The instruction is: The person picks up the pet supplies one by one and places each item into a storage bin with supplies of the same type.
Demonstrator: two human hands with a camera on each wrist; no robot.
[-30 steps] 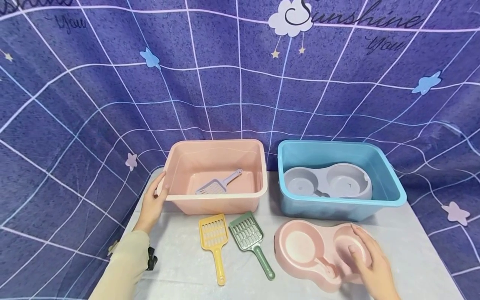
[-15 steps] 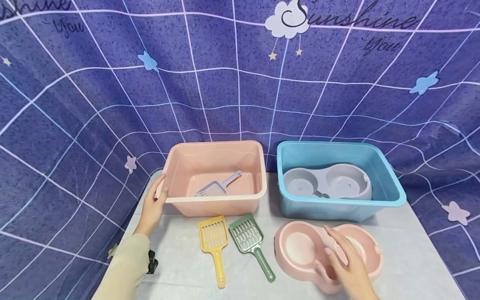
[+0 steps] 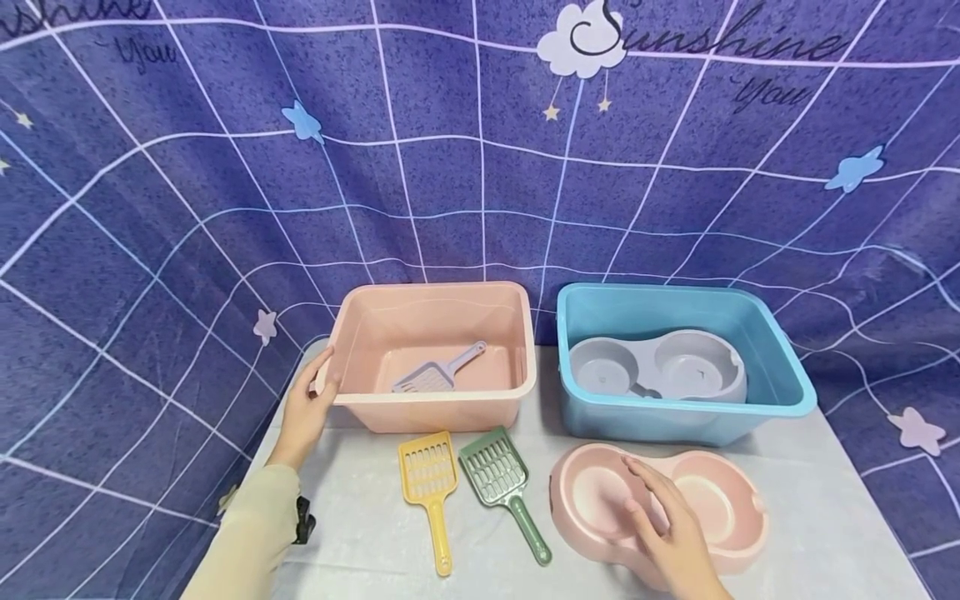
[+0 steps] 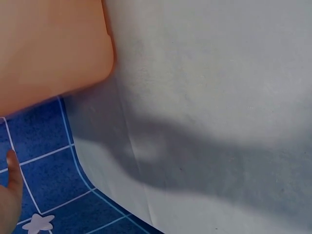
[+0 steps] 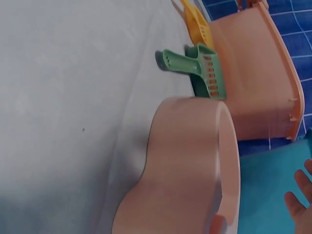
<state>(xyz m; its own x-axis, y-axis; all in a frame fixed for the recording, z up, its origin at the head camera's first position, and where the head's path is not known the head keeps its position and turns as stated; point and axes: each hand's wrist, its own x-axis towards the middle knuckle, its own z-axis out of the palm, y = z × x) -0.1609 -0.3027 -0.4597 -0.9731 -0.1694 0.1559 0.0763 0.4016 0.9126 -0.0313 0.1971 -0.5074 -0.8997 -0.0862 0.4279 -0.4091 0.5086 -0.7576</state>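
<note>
My left hand [image 3: 303,417] rests at the front left corner of a pink litter box [image 3: 431,412], its fingers extended along the left rim. A lilac litter scoop [image 3: 431,377] lies inside that box. Over a pink double pet bowl [image 3: 663,463] is my right hand [image 3: 675,533], fingers spread and loosely bent, with nothing between them; it partly covers the bowl's middle. In the right wrist view the bowl [image 5: 180,156] shows its outer wall, and fingers [image 5: 302,185] appear at the right edge, apart from it. Only part of the left hand [image 4: 9,200] enters the left wrist view.
A blue litter box [image 3: 675,425] at the back right holds a grey double bowl [image 3: 641,354]. Yellow [image 3: 435,508] and green [image 3: 517,508] litter scoops lie side by side before the pink box. A purple-blue curtain [image 3: 465,167] hangs behind the white-covered table [image 3: 360,533].
My right hand has moved left across the pink double bowl, from its right cup to its left one. The left hand has stayed at the pink litter box.
</note>
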